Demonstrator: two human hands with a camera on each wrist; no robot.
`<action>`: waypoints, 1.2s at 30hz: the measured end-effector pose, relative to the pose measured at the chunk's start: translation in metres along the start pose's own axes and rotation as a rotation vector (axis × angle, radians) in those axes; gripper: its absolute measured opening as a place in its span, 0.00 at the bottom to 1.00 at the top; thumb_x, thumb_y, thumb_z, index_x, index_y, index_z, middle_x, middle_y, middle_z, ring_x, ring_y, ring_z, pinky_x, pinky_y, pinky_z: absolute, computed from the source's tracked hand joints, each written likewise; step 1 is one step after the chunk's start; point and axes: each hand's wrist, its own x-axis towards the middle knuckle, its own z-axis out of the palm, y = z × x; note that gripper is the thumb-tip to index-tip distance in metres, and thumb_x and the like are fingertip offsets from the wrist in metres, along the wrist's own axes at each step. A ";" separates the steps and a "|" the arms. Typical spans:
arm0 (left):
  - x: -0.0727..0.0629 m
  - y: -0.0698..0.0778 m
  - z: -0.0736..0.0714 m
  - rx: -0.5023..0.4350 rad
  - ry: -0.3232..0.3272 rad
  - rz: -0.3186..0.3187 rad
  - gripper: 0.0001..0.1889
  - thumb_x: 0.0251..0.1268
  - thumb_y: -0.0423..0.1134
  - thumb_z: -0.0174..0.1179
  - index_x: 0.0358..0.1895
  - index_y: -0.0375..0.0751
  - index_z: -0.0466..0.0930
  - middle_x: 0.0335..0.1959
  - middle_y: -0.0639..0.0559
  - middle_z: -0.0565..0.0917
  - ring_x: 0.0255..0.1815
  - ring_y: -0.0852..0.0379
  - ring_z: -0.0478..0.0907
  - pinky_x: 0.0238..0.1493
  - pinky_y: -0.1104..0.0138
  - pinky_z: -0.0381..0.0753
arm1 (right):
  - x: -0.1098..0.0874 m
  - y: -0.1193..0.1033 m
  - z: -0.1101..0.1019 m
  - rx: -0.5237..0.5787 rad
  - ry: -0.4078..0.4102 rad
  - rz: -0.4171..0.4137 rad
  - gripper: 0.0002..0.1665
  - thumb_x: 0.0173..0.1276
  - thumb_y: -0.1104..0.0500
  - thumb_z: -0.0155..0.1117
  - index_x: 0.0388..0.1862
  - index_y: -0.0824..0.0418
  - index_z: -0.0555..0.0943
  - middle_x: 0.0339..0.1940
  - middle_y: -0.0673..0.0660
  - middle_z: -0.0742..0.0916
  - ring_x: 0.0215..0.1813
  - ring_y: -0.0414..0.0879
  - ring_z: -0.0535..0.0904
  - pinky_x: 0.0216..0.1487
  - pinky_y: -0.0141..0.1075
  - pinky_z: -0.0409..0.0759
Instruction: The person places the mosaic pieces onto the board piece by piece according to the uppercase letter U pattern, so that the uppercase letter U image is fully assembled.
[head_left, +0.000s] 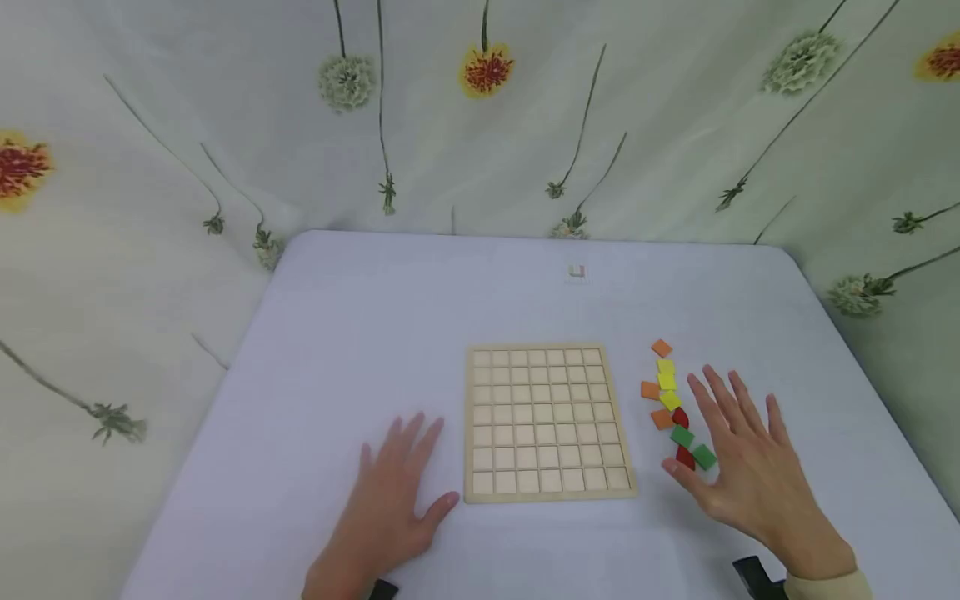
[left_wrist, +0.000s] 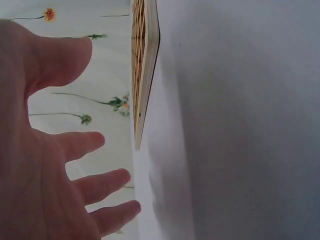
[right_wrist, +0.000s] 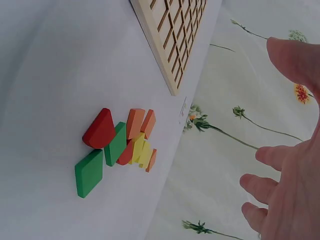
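Observation:
A square wooden grid board (head_left: 551, 499) with rows of shallow square cells lies on the white table. To its left is my left hand (head_left: 393, 500), fingers spread and nothing held, the thumb near the board's lower left corner. My right hand (head_left: 757, 475) is spread out at the right, beside a loose group of small flat pieces, and holds nothing. In the right wrist view, the group has green squares (right_wrist: 89, 173), red rounded pieces (right_wrist: 100, 129), yellow squares (right_wrist: 137, 147) and orange squares (right_wrist: 135, 123). The red and green ones lie closest to the right thumb.
The white tabletop (head_left: 360, 317) has rounded far corners and a small printed logo (head_left: 577, 271) near the far edge. Behind and around it hangs a pale cloth (head_left: 450, 150) printed with flowers. Dark straps (head_left: 759, 577) show at the wrists.

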 end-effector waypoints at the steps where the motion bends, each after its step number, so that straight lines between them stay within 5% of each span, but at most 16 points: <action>1: 0.001 0.003 0.004 -0.014 -0.012 0.005 0.45 0.63 0.61 0.65 0.80 0.50 0.58 0.80 0.42 0.62 0.81 0.34 0.57 0.69 0.26 0.59 | -0.001 0.000 0.001 -0.003 -0.005 0.002 0.65 0.54 0.35 0.70 0.84 0.54 0.51 0.84 0.61 0.60 0.86 0.59 0.45 0.81 0.66 0.32; 13: 0.013 0.015 0.022 0.050 -0.084 0.049 0.43 0.59 0.62 0.68 0.77 0.56 0.65 0.81 0.40 0.60 0.81 0.31 0.54 0.66 0.23 0.57 | -0.007 0.003 0.006 -0.003 -0.037 0.049 0.63 0.55 0.34 0.70 0.84 0.54 0.53 0.84 0.62 0.61 0.85 0.62 0.48 0.80 0.70 0.38; 30: 0.015 0.016 0.026 0.022 -0.085 0.021 0.45 0.56 0.61 0.71 0.78 0.58 0.64 0.82 0.41 0.59 0.81 0.30 0.53 0.66 0.21 0.53 | 0.028 0.021 0.016 0.045 -0.096 0.048 0.52 0.62 0.40 0.68 0.79 0.61 0.63 0.79 0.65 0.69 0.79 0.66 0.62 0.71 0.73 0.60; 33: 0.015 0.017 0.025 0.019 -0.093 0.013 0.45 0.56 0.60 0.72 0.78 0.58 0.64 0.82 0.42 0.58 0.82 0.31 0.52 0.66 0.21 0.52 | 0.035 0.024 0.019 0.088 -0.082 0.070 0.46 0.63 0.47 0.71 0.75 0.65 0.68 0.75 0.67 0.74 0.74 0.66 0.70 0.69 0.69 0.67; 36: 0.015 0.018 0.023 0.010 -0.115 0.006 0.44 0.58 0.60 0.71 0.78 0.59 0.63 0.82 0.42 0.58 0.82 0.31 0.51 0.67 0.21 0.51 | 0.040 0.028 0.024 0.123 -0.062 0.099 0.38 0.63 0.54 0.72 0.69 0.67 0.74 0.68 0.69 0.80 0.59 0.65 0.82 0.53 0.60 0.82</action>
